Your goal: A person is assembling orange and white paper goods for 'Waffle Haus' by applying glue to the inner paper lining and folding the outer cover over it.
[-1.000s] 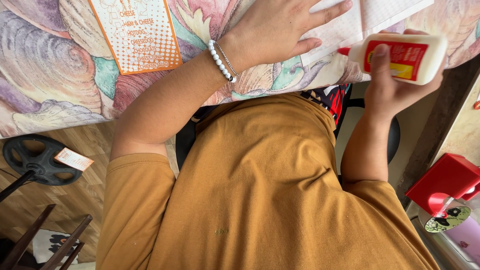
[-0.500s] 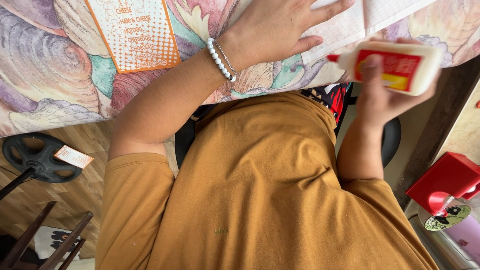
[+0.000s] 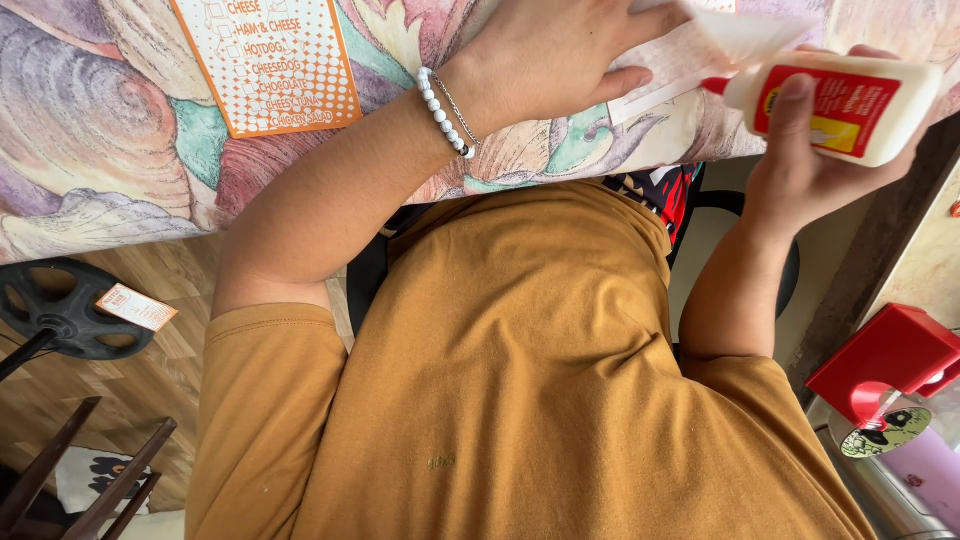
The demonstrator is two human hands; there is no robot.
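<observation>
Gripping glue bottle (image 3: pixel 835 105), right hand (image 3: pixel 810 160), nozzle blurred

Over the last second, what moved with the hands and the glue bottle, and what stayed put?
The right hand kept its grip on the white plastic glue bottle with the red label and swung it left, so the red nozzle now reaches the pale paper sheet near the left hand's fingertips. Nothing was let go. The left hand stayed pressed flat on that paper, and the orange-bordered card did not move.
</observation>
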